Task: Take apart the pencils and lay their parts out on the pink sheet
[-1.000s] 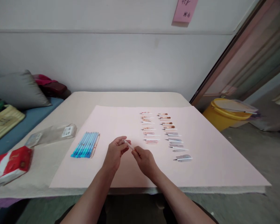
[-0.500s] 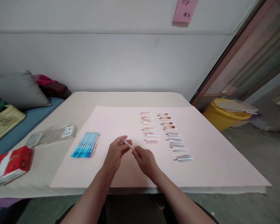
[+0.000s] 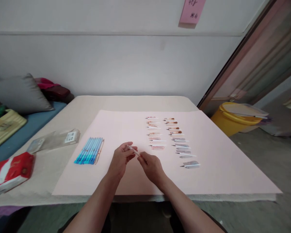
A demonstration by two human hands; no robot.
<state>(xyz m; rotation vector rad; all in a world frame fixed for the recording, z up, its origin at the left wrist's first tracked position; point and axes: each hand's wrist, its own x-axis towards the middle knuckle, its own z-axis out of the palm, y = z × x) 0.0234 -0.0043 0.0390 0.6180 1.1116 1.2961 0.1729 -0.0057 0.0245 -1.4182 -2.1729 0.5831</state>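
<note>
My left hand [image 3: 120, 160] and my right hand [image 3: 152, 167] meet over the pink sheet [image 3: 220, 161], both pinched on a thin pale pen [image 3: 133, 150] held between them just above the paper. To the left lies a row of blue pens [image 3: 89, 150] side by side. Beyond my hands two columns of small pen parts [image 3: 171, 137] are laid out, pinkish at the far end and grey nearer.
A clear plastic pack [image 3: 53, 139] and a red tissue pack [image 3: 11, 171] lie on the beige table [image 3: 135, 102] at the left. A yellow bucket [image 3: 234, 121] stands on the floor to the right. Cushions and a bed are at far left.
</note>
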